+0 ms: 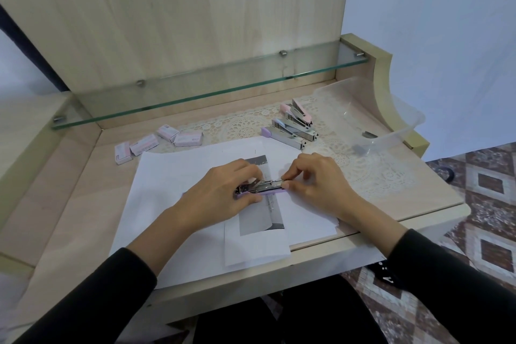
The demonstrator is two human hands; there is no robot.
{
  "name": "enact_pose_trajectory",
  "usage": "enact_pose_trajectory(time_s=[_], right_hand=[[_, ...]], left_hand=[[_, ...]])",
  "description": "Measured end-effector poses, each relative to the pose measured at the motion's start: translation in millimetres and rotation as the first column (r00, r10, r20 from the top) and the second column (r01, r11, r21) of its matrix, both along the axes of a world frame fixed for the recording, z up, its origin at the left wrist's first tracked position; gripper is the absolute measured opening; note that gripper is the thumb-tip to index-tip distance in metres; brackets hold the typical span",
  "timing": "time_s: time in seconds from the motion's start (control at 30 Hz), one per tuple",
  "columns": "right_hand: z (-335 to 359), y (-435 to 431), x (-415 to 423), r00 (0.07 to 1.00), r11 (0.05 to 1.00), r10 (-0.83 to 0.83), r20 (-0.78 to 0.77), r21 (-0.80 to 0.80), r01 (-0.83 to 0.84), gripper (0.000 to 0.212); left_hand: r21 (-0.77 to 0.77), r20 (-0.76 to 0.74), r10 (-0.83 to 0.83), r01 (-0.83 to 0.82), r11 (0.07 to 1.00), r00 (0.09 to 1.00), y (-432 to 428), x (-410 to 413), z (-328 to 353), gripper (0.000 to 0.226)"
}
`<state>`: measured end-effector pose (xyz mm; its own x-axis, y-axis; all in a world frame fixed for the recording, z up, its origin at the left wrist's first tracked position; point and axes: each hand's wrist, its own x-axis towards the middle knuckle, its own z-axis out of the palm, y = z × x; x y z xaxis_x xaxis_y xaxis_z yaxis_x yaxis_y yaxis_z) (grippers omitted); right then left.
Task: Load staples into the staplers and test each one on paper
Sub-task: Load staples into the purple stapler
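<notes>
A purple stapler (269, 189) lies opened on the white sheets of paper (173, 176) in the middle of the desk. My left hand (223, 195) grips its rear end, fingers curled over the metal parts. My right hand (315, 181) pinches a thin strip of staples (277, 182) at the stapler's front end, over its metal channel. A smaller sheet with a grey print (259, 226) lies under the stapler. Several more staplers (293, 127), pink, blue and purple, sit opened at the back right. Several small staple boxes (159, 141) lie at the back left.
A clear plastic container (402, 117) stands at the right edge of the desk with a staple strip (369, 135) inside. A lace mat (368, 170) covers the back right. A glass shelf (195, 95) overhangs the back of the desk. Patterned floor tiles (485, 181) show to the right.
</notes>
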<state>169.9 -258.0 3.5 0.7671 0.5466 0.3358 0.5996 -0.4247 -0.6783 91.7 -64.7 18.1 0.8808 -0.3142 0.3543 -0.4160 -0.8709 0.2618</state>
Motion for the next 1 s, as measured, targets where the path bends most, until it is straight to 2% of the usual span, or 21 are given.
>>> enact_pose_trajectory(time_s=[0.17, 0.33, 0.5, 0.63, 0.73, 0.9, 1.0], right_hand=[[0, 0, 0, 1.0, 1.0, 0.004, 0.008, -0.001, -0.004, 0.005], [-1, 0, 0, 1.0, 1.0, 0.004, 0.019, 0.003, -0.004, 0.005], [-2, 0, 0, 1.0, 1.0, -0.001, 0.03, -0.011, 0.001, 0.005], [-4, 0, 2, 0.999, 1.0, -0.001, 0.038, 0.006, 0.0, 0.006], [-4, 0, 3, 1.0, 1.0, 0.0, 0.021, 0.002, 0.0, 0.007], [-4, 0, 4, 1.0, 1.0, 0.008, 0.017, -0.011, -0.007, 0.006], [-5, 0, 3, 1.0, 1.0, 0.0, 0.025, -0.004, 0.0, 0.006]], left_hand=[[-0.042, 0.013, 0.027, -0.026, 0.999, 1.0, 1, -9, -3, 0.023], [-0.304, -0.146, 0.171, -0.209, 0.929, 0.974, -10, -9, 4, 0.042], [-0.306, -0.068, 0.248, -0.257, 0.917, 0.966, -22, 1, 3, 0.014], [-0.273, -0.022, 0.25, -0.247, 0.93, 0.968, -25, 1, 2, 0.016], [-0.308, -0.016, 0.257, -0.249, 0.918, 0.966, -25, -2, 2, 0.004], [-0.381, -0.085, 0.277, -0.288, 0.878, 0.957, -23, -8, 4, 0.009], [-0.31, -0.048, 0.266, -0.267, 0.912, 0.963, -16, -15, 5, 0.006]])
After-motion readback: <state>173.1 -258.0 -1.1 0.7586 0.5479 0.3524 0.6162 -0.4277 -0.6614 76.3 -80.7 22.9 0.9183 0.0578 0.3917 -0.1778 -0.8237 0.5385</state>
